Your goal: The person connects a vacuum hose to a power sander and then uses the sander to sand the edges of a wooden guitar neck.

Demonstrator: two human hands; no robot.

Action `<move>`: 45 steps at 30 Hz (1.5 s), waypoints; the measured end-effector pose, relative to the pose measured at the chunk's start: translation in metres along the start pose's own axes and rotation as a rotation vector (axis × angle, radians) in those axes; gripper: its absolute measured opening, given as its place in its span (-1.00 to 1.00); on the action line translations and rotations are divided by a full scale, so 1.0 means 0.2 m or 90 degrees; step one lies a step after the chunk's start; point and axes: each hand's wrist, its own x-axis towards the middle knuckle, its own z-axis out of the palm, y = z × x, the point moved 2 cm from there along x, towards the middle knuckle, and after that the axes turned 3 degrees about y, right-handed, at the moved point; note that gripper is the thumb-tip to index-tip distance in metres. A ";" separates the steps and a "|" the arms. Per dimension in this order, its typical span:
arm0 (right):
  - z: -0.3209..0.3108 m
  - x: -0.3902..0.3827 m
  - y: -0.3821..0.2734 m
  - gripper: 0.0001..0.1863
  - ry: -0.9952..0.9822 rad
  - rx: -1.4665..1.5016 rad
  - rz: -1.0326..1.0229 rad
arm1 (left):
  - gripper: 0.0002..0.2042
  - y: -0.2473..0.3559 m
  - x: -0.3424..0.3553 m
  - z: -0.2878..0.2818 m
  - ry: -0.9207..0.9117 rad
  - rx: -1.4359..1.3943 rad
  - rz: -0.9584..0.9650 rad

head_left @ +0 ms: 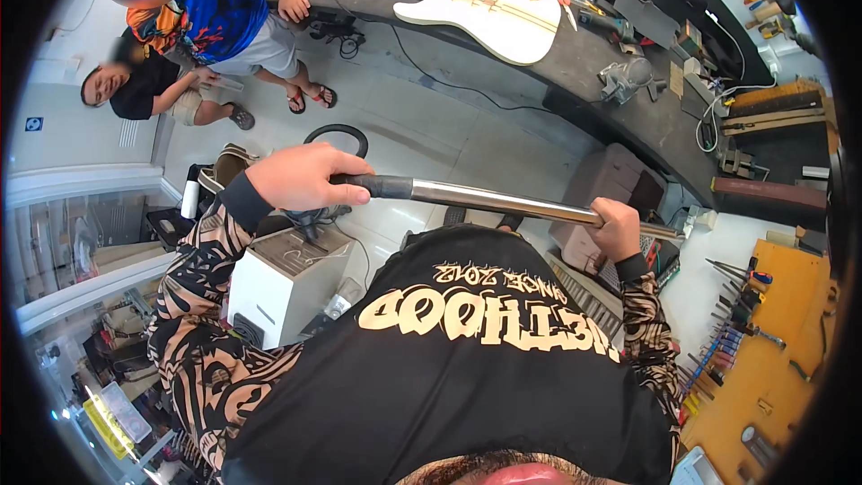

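Observation:
A long shiny metal tube (503,199) with a black end piece lies across the front of my body, much like a vacuum cleaner wand. My left hand (310,181) grips the black end at the left, thumb above and a finger below. Farther right, my right hand (616,228) is closed round the bare metal part. The tube slopes slightly down to the right, and its far end passes beyond my right hand. A black curved hose (339,133) loops up behind my left hand; whether it joins the tube is hidden.
A white electric guitar (489,13) lies on the dark workbench (422,40) ahead, among hand tools. Two people (215,13) are at the far left. A white cabinet (287,283) stands by my left arm. On the right are a brown case (602,189) and an orange tool board (781,332).

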 end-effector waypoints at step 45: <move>-0.31 0.00 0.07 -0.62 -0.161 -0.106 -0.009 | -0.53 -0.09 0.07 0.28 0.084 -0.140 0.137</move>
